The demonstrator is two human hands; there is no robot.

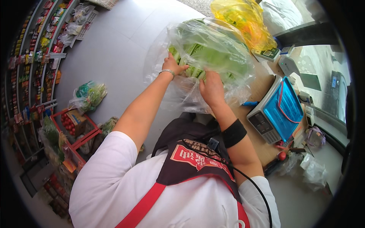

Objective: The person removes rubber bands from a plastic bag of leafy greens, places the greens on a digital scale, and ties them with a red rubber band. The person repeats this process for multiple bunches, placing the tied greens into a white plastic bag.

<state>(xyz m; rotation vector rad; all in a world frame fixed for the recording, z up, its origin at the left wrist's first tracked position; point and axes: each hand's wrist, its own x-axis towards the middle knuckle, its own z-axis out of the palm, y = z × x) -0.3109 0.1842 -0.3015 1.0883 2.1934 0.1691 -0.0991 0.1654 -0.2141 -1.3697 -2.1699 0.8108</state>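
A large clear plastic bag (236, 61) with leafy green vegetables (195, 50) inside is in front of me. My left hand (174, 67) grips the greens at the bag's left side, thumb and index finger spread around the stalks. At the bag's near side, my right hand (212, 87) holds the stem ends, its fingertips partly hidden by the greens and film. Crumpled film hangs below and around both hands.
Right of me, a wooden counter (258, 85) bears a weighing scale with a blue tray (285, 101). A yellow plastic bag (245, 24) sits beyond it. To the left are bagged greens (89, 95), a red-framed rack (85, 139) with tomatoes (68, 124), and stocked shelves (34, 62).
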